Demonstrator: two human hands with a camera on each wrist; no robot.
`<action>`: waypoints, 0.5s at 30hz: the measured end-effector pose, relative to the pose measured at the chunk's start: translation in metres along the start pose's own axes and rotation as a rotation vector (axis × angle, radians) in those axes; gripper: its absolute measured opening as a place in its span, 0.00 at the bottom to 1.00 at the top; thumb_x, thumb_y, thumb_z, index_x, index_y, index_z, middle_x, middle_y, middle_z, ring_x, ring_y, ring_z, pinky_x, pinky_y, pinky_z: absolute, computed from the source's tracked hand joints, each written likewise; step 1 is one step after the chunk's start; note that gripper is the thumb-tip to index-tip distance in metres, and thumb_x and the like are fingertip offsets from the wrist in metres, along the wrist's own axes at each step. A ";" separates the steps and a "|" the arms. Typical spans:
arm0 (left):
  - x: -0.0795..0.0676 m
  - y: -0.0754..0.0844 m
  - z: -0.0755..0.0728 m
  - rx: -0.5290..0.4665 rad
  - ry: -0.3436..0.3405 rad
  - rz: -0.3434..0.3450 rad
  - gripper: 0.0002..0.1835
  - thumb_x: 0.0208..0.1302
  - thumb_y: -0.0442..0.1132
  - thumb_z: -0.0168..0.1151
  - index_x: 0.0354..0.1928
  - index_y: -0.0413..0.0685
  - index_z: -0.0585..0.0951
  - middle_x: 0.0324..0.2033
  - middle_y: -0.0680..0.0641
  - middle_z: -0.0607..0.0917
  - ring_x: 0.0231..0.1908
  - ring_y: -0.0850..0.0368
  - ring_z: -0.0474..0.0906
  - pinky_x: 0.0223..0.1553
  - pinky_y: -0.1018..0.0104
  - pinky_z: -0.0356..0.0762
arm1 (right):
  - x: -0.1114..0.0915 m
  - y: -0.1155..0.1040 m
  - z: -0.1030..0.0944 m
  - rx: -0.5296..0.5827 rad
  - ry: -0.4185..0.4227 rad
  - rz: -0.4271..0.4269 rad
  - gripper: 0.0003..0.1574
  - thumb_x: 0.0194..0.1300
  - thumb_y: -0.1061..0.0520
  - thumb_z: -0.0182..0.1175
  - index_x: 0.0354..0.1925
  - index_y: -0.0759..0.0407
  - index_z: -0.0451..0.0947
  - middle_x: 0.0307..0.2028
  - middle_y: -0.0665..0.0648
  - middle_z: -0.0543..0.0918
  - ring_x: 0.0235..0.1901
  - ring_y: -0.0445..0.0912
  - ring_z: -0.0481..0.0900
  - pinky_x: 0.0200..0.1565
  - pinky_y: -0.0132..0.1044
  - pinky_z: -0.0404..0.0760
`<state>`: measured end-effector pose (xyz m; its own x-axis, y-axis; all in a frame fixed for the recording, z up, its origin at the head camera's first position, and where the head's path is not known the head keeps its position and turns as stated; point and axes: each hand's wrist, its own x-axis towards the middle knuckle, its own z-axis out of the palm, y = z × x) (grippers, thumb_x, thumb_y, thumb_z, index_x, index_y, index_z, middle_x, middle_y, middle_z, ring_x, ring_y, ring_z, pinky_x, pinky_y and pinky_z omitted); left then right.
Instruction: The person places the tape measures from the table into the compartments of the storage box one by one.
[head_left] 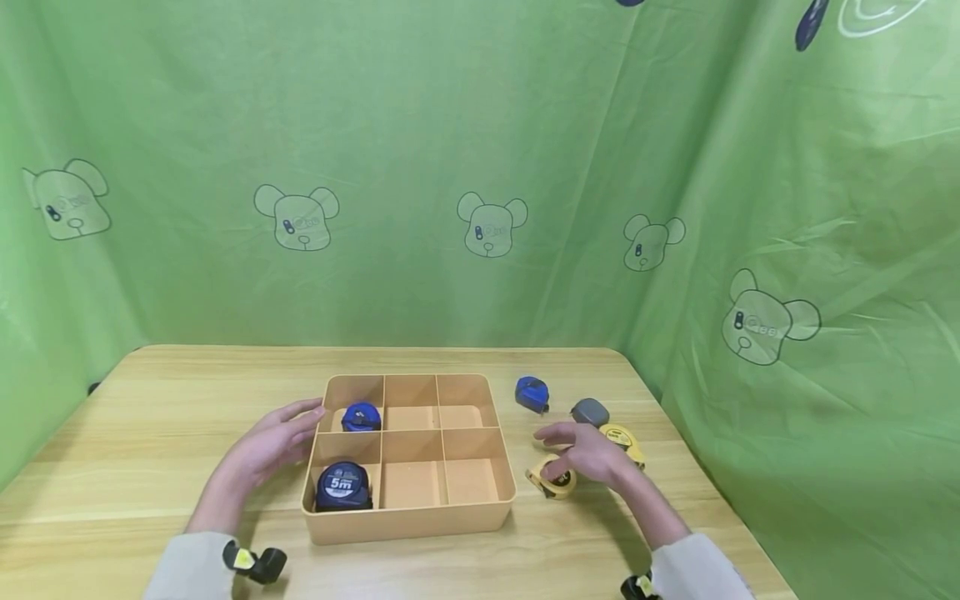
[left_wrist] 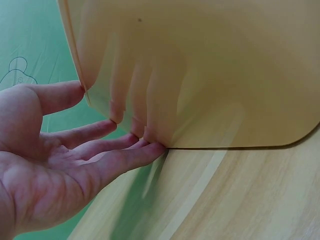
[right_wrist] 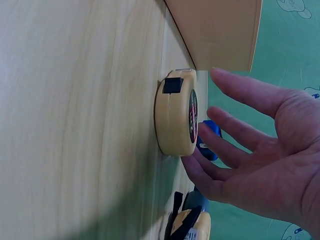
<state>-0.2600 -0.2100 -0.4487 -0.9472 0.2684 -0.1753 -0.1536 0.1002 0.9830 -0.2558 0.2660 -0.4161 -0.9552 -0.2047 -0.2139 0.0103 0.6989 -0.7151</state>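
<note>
A beige box with six compartments stands on the table. My left hand is at its left side, fingertips against the outer wall and thumb at the rim, as the left wrist view shows. Inside the box, a blue tape measure sits in the back left compartment and a dark blue "5m" tape measure in the front left one. To the right of the box, my right hand hovers with spread fingers close over a yellow tape measure that lies flat on the table.
Another blue tape measure lies right of the box's back corner. A grey tape measure and a second yellow one lie close together near the table's right edge. Green curtains hang behind and beside the table.
</note>
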 end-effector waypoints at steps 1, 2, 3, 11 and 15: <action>0.000 0.000 0.000 -0.001 0.000 0.000 0.39 0.80 0.49 0.48 0.79 0.34 0.48 0.73 0.28 0.63 0.73 0.30 0.59 0.74 0.39 0.61 | 0.000 0.001 0.000 -0.003 -0.006 0.000 0.42 0.46 0.60 0.78 0.62 0.61 0.78 0.62 0.68 0.80 0.61 0.66 0.78 0.64 0.62 0.76; 0.000 0.000 0.000 -0.002 -0.001 0.000 0.38 0.80 0.49 0.48 0.79 0.34 0.47 0.73 0.28 0.63 0.73 0.30 0.59 0.74 0.39 0.61 | 0.000 0.002 -0.001 -0.006 -0.011 -0.003 0.42 0.47 0.59 0.78 0.62 0.60 0.78 0.62 0.68 0.80 0.61 0.66 0.78 0.64 0.62 0.76; 0.000 0.000 0.000 -0.004 -0.002 0.000 0.38 0.80 0.49 0.48 0.79 0.34 0.47 0.73 0.28 0.62 0.73 0.30 0.59 0.74 0.39 0.61 | -0.001 0.003 -0.001 -0.008 -0.015 -0.007 0.42 0.47 0.59 0.78 0.62 0.60 0.78 0.61 0.68 0.80 0.61 0.66 0.78 0.64 0.62 0.77; -0.001 0.000 0.001 -0.008 0.000 -0.001 0.39 0.80 0.49 0.48 0.79 0.33 0.47 0.73 0.27 0.62 0.74 0.30 0.58 0.74 0.39 0.61 | -0.004 0.009 -0.002 -0.020 -0.057 -0.048 0.46 0.43 0.60 0.79 0.63 0.61 0.77 0.59 0.67 0.82 0.57 0.61 0.81 0.61 0.60 0.79; -0.001 0.000 0.001 -0.011 0.000 0.001 0.39 0.80 0.49 0.47 0.79 0.33 0.47 0.73 0.27 0.62 0.74 0.30 0.59 0.74 0.39 0.61 | -0.005 0.014 -0.002 -0.025 -0.081 -0.071 0.50 0.39 0.61 0.79 0.64 0.61 0.76 0.61 0.69 0.81 0.57 0.59 0.81 0.61 0.56 0.80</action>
<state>-0.2590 -0.2096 -0.4482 -0.9475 0.2680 -0.1746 -0.1560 0.0891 0.9837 -0.2518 0.2780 -0.4234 -0.9261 -0.3085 -0.2172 -0.0651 0.6976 -0.7135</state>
